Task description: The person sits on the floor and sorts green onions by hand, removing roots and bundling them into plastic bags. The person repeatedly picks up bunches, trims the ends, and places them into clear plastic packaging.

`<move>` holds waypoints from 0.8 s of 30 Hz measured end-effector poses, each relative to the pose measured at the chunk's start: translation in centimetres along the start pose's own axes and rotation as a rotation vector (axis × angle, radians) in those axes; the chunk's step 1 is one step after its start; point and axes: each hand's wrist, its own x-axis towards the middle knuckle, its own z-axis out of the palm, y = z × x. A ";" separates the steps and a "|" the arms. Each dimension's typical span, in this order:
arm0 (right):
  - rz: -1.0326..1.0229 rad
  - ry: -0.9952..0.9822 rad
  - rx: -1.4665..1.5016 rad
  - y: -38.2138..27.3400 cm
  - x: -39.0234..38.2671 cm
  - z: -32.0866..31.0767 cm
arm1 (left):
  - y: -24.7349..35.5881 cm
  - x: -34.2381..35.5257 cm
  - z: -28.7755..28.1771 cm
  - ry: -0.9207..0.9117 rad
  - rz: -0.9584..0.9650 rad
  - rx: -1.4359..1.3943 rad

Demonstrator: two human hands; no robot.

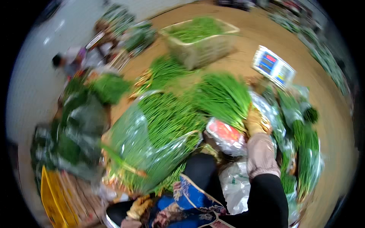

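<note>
The picture is motion-blurred. My right hand (255,122), in a yellowish glove with a beige sleeve cover, grips the lower end of a bundle of long green stalks (224,97) that fans up and away from me. Just left of that hand lies a white and red packet (226,136). A large clear plastic bag full of green stalks (152,140) lies in front of my lap. My left hand (138,207), also gloved, sits low by my lap at the bottom edge. Its fingers are too blurred to read.
A pale crate of greens (197,38) stands at the back, with a white scale (273,67) to its right. Bagged green stalks (308,152) pile up on the right and more greens (80,125) on the left. A yellow crate (53,197) is at lower left. Another person (62,62) crouches far left.
</note>
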 end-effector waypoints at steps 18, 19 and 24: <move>-1.200 -0.283 0.330 -39.1 -29.2 -12.2 | -4.8 4.6 -2.1 0.062 0.258 -0.523; -1.187 -0.329 0.246 -41.0 -30.2 -11.3 | -4.6 4.7 -2.1 0.078 0.261 -0.515; -0.753 -0.859 0.929 -43.3 -30.4 -5.8 | -5.6 5.9 -2.4 0.078 0.387 -0.662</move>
